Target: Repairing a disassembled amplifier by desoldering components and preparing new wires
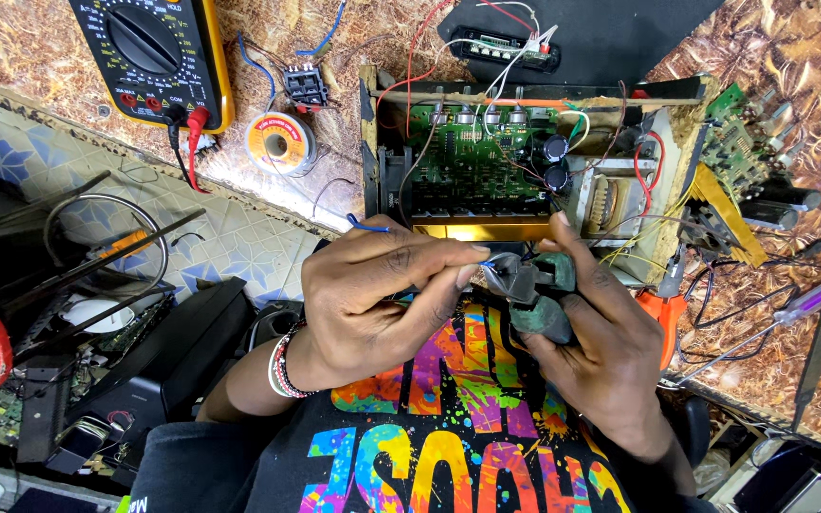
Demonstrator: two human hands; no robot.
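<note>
Close to the chest, right hand [601, 351] grips green-handled pliers [534, 290], fingers wrapped round handles; left hand [372, 294] pinches a blue wire [369, 226] end at the plier tip. Just beyond, open amplifier [525, 161] on counter [781, 57]. Farther back, solder spool [280, 142], yellow multimeter [159, 57].

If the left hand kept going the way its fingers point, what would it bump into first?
Probably the pliers in the right hand. The left hand pinches a thin blue wire, fingertips already at the plier tips, though depth is unclear.
</note>
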